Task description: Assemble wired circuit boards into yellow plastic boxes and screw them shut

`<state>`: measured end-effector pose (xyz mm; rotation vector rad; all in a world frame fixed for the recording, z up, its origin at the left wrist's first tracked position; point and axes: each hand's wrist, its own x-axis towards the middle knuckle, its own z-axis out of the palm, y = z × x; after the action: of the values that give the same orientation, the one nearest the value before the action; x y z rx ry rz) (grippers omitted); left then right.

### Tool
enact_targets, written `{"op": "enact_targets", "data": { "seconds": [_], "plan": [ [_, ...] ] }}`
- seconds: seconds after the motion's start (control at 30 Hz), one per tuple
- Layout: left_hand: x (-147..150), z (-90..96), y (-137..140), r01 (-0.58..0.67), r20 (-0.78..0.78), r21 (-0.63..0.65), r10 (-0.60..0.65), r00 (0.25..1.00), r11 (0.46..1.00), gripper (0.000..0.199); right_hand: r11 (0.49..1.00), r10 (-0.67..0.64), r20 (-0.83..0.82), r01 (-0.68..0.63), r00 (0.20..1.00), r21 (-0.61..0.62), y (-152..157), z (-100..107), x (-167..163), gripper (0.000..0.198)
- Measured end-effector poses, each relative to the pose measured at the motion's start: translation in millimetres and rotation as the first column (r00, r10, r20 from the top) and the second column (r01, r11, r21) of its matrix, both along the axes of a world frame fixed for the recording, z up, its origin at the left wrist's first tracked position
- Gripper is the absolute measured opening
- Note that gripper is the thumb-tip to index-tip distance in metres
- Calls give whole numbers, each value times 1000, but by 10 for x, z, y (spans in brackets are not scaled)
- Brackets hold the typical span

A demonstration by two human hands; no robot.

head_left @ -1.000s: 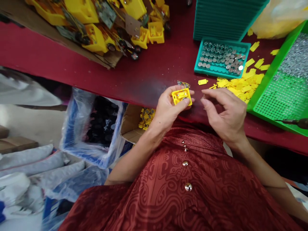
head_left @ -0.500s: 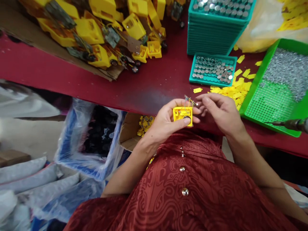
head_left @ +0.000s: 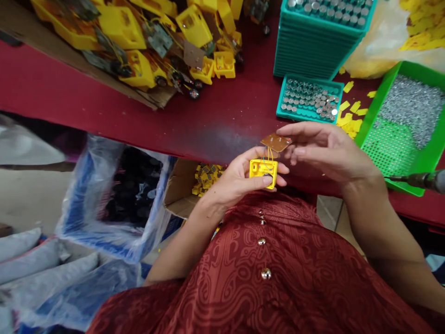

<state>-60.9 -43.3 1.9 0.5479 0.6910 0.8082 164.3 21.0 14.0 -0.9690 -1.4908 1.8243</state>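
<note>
My left hand (head_left: 232,178) is closed around a small square yellow plastic casing (head_left: 255,170), its open side facing up. The thumb presses on a dark round part inside the casing. Thin yellow and grey wires (head_left: 268,153) run from the casing to a brown circuit board (head_left: 276,142) just above it. The board is tilted with its soldered side toward me. My right hand (head_left: 327,150) has its fingertips on the board's upper and right edges; part of that grip is hidden.
Yellow casings with boards (head_left: 121,28) fill a carton at upper left. A teal tray (head_left: 283,107) of round metal pieces stands before a tray stack (head_left: 313,51). Yellow tabs (head_left: 351,126) lie beside a green basket (head_left: 361,139) of screws. A screwdriver tip (head_left: 406,178) points in from the right.
The circuit board has turned from nearly edge-on to showing its brown face. My right hand has moved in and its fingertips now meet the board. My left hand still holds the casing.
</note>
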Motion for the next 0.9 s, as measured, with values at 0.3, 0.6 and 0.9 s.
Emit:
{"op": "enact_targets", "data": {
  "seconds": [0.3,0.6,0.9],
  "plan": [
    [-58,83,14,97,166,-66,-85,983,993,42,726,-303,147,128,942,676,-87,72,-225,14],
    [-157,-23,20,-172,59,-101,178,982,980,48,313,-275,239,-148,931,938,-443,253,-401,15],
    [-104,106,-10,-235,-65,-56,231,971,970,39,349,-223,331,-242,917,905,-517,327,-349,27]
  ]
}}
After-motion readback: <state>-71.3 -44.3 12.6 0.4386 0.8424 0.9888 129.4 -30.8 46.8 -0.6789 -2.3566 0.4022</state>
